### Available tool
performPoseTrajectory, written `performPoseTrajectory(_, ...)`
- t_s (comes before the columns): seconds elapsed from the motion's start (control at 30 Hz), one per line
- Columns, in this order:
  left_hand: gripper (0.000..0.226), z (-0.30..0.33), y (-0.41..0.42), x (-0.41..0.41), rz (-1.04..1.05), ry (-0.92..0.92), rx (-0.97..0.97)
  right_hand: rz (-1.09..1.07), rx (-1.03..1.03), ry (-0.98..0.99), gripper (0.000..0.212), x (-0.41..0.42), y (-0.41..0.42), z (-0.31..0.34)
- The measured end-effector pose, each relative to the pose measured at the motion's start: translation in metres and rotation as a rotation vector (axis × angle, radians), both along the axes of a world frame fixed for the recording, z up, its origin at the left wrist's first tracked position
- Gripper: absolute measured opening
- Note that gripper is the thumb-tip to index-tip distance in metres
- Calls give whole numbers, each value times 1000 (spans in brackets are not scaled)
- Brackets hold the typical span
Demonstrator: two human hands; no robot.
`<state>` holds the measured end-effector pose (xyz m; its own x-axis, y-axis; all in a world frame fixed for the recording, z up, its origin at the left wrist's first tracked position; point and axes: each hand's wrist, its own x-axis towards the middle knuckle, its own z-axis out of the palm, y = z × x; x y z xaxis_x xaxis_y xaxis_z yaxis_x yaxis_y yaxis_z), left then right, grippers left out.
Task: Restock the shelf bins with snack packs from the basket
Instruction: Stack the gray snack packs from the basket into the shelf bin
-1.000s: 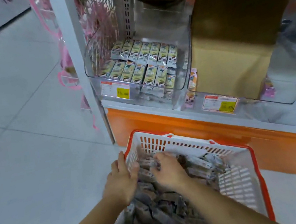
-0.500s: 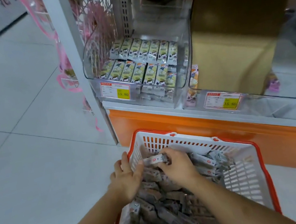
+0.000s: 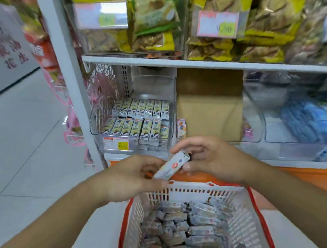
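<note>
A white plastic lattice basket with a red rim (image 3: 192, 189) sits at the bottom of the view, filled with small grey-white wrapped snack packs (image 3: 189, 235) heaped loosely inside it. Above the basket's far rim, both hands meet on a single long white snack pack with a red round mark (image 3: 170, 165), which is tilted, its right end higher than its left. The left hand (image 3: 132, 177) pinches the lower left end of that pack between thumb and fingers; the right hand (image 3: 210, 156) curls its fingers round the upper right end.

Beyond the basket, up and slightly left of it, a clear plastic shelf bin (image 3: 131, 124) holds two neat rows of small cream-and-green cartoon-printed packs (image 3: 142, 116), with a white and yellow price tag (image 3: 116, 144) on its front. Just right of that bin, above the basket's far right corner, a brown cardboard box (image 3: 209, 108) stands in a second clear bin (image 3: 253, 129). Further right of the basket, blue wrapped packs (image 3: 324, 119) lie in another bin, though blur makes their print unreadable.

Higher above the basket, a white shelf board (image 3: 212, 60) carries yellow and green bags of brown snacks (image 3: 236, 5), which look like dried slices, though the picture is too soft there to be sure. Left of the basket lies a pale tiled floor (image 3: 10, 137).
</note>
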<state>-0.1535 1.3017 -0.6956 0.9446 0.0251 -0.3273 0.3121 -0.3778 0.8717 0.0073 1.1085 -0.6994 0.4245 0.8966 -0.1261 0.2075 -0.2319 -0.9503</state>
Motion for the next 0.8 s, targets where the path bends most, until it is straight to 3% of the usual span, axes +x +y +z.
performPoseTrajectory(0.13, 21, 11, -12, 1, 272, -206, 77, -91, 135, 104, 45, -4, -4, 16)
performPoseTrajectory(0.2, 24, 9, -16, 3, 286, -272, 168, -232, 157, 194, 36, -7, 5, 13)
performPoseTrajectory(0.3, 53, 10, -16, 1, 272, -251, 220, -359, 199, 334, 28, -6, 17, 8)
performPoseTrajectory(0.43, 57, 17, -8, 3, 206, -252, 98, -365, 194, 470, 23, 2, 26, 5)
performPoseTrajectory(0.63, 101, 17, 2, 11, 163, -266, 131, -291, 143, 407, 27, 5, 43, -7)
performPoseTrajectory(0.8, 97, 22, 11, 21, 125, -212, 202, -253, 122, 360, 23, 6, 55, -7)
